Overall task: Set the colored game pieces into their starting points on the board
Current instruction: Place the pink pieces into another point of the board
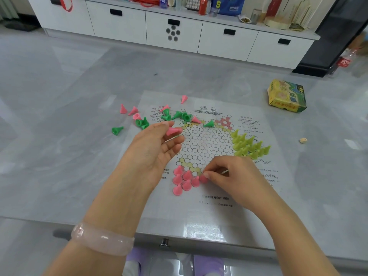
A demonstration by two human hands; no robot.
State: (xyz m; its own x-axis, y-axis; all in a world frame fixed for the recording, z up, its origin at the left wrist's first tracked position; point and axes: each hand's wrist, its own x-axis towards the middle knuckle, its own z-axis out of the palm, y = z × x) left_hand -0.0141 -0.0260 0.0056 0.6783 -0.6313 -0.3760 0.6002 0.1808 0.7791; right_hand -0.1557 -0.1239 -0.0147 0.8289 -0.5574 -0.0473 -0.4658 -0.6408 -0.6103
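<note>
A paper board [207, 140] printed with a star of circles lies flat on the grey table. My left hand [155, 148] hovers over its left side and pinches a pink cone piece [173, 130] between thumb and fingers. My right hand [233, 176] pinches another pink cone [203, 178] at the near point of the star, beside several upright pink cones [184, 180]. Yellow-green cones [250, 145] fill the right point. Loose green cones [169, 117] and pink cones [129, 112] lie scattered at the far left.
A yellow and green cardboard box [286, 96] sits at the far right of the table. A small die [303, 140] lies to the right of the board. White cabinets [173, 30] with bottles and cans stand beyond the table.
</note>
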